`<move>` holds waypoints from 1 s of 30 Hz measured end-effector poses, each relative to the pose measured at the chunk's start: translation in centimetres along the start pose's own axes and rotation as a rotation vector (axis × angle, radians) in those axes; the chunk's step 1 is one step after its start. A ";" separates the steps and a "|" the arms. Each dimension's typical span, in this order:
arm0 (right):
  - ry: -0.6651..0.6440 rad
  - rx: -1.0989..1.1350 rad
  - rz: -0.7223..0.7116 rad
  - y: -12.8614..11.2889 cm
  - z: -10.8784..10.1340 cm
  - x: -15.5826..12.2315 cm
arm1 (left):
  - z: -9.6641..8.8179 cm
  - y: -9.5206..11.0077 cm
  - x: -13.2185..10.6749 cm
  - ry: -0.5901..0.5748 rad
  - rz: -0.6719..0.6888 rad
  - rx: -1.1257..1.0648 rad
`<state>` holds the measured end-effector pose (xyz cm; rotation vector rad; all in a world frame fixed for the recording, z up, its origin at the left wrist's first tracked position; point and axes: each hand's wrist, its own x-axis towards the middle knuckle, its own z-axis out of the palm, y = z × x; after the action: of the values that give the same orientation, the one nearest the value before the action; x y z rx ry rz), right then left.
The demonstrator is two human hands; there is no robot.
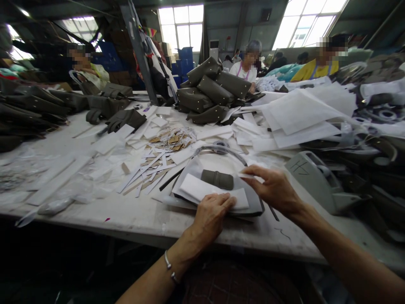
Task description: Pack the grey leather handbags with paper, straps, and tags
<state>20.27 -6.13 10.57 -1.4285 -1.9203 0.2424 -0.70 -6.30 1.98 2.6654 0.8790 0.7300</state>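
Note:
A dark grey-green bag (257, 210) lies flat near the table's front edge, partly covered by a translucent sheet (249, 192). A ribbed dark strap piece (218, 179) shows at its middle. Across its near side lies a folded white padding sheet (199, 188). My left hand (212, 214) is closed on that padding, fingers together and pressed down. To the right, my right hand (274, 185) pinches the edge of a thin white sheet (243, 175) between thumb and fingers. The bag's long curved strap (232, 152) arches behind, under clear wrap.
Stacked dark bags (213, 95) stand behind, more (28, 105) at left. Paper strips (150, 171) and a pile of tags (174, 138) lie left of the work. White sheets (303, 112) and a grey-green panel (311, 181) are at right. A post (141, 55) rises behind; several people sit beyond.

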 end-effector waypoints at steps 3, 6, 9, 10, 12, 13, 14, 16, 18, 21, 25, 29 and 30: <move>-0.021 0.035 0.092 0.1 -0.6 1.6 | 0.0 0.0 0.0 -0.005 0.014 0.014; -0.244 -0.103 0.068 0.9 0.1 0.4 | 0.3 -0.1 -0.1 -0.013 0.002 0.034; -0.352 -0.299 0.038 1.2 1.8 -2.6 | 0.4 0.0 -0.3 -0.021 -0.010 0.024; -0.338 -0.357 0.048 0.9 2.4 -3.5 | 0.3 0.0 -0.3 -0.025 -0.012 0.012; -0.291 -0.474 0.082 0.0 3.3 -4.7 | -0.1 0.2 -0.1 -0.048 -0.018 -0.004; -0.272 -0.524 0.085 -0.5 3.6 -5.1 | -0.4 0.4 0.1 -0.070 -0.025 -0.004; -0.252 -0.555 0.071 -1.1 3.8 -5.3 | -0.7 0.6 0.4 -0.098 -0.037 0.006; -0.181 -0.550 0.011 -1.9 3.9 -5.5 | -1.2 0.9 1.1 -0.155 -0.075 0.055; -0.053 -0.467 -0.059 -2.3 4.0 -5.9 | -1.5 1.1 1.7 -0.197 -0.081 0.122; 0.146 -0.308 -0.153 -2.4 4.4 -7.3 | -1.4 0.9 2.0 -0.205 0.027 0.197; 0.192 -0.140 -0.250 -2.7 4.9 -9.2 | -0.7 -0.1 1.2 -0.171 0.135 0.258; 0.088 0.037 -0.255 -2.7 3.6 -7.7 | -0.4 -0.3 0.7 -0.179 0.153 0.273; 0.070 0.046 -0.223 -2.4 3.1 -6.4 | -0.5 -0.3 0.7 -0.194 0.159 0.267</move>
<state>17.28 -11.97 6.84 -1.1661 -1.9836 0.1282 -0.65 -5.60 2.50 3.0062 0.7681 0.3984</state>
